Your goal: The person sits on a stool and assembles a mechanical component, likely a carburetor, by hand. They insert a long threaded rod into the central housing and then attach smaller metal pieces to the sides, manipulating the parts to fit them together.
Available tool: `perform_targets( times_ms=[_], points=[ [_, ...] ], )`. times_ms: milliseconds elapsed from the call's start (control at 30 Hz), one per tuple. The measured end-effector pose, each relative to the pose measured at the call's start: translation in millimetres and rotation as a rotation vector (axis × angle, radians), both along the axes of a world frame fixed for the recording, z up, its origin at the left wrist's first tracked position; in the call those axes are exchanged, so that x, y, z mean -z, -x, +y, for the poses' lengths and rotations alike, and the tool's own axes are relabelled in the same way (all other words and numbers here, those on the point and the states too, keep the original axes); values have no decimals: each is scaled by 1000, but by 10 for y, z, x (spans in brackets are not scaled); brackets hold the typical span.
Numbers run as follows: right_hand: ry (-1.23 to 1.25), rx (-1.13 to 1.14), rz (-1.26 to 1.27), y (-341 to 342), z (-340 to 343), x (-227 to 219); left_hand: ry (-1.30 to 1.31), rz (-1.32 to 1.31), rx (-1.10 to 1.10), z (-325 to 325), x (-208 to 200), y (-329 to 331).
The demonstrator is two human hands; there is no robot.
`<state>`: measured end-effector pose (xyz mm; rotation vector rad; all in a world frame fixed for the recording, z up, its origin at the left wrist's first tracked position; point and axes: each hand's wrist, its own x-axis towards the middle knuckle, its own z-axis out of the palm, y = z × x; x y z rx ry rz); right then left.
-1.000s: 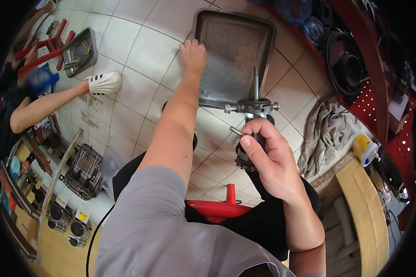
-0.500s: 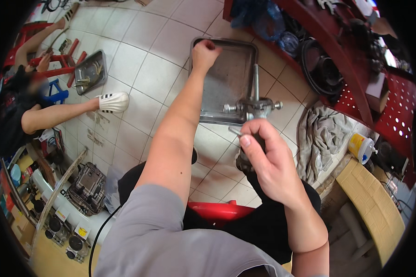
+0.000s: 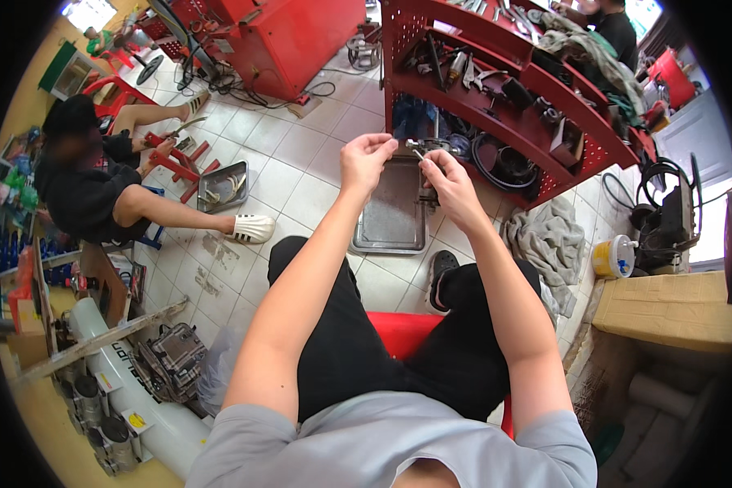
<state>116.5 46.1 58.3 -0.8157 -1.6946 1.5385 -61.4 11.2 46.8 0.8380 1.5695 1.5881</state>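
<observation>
White tiled floor (image 3: 301, 154), red tool rack (image 3: 512, 106) — right hand (image 3: 447, 175) fingers pinching small metal part (image 3: 421, 150), left hand (image 3: 364, 159) fingers curled, empty

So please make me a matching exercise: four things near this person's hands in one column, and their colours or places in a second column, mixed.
Things:
1. metal tray
2. crumpled cloth
3. small bucket
4. stool

Descriptions:
A. red, under the seated person
B. yellow, beside the cardboard box
C. grey, flat on the tiled floor below the raised hands
D. grey-beige, heaped at the foot of the red tool rack

Pairs: 1-C, 2-D, 3-B, 4-A

The left hand and right hand hold a small metal part above the tray.
</observation>
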Motion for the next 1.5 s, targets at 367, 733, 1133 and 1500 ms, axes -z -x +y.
perform_targets(
  times_ms=[367,733,1133,1500],
  points=[
    [-64,-82,191,12,-754,-241,-114,-578,168,-835,-366,-524],
    [-313,61,-68,222,-377,110,-10,-707,239,-351,-42,-332],
    [-322,68,-173,116,-355,174,62,-974,287,-338,245,-350],
    [-515,14,-199,194,-387,-79,66,-872,283,-473,-35,-202]
  ],
)
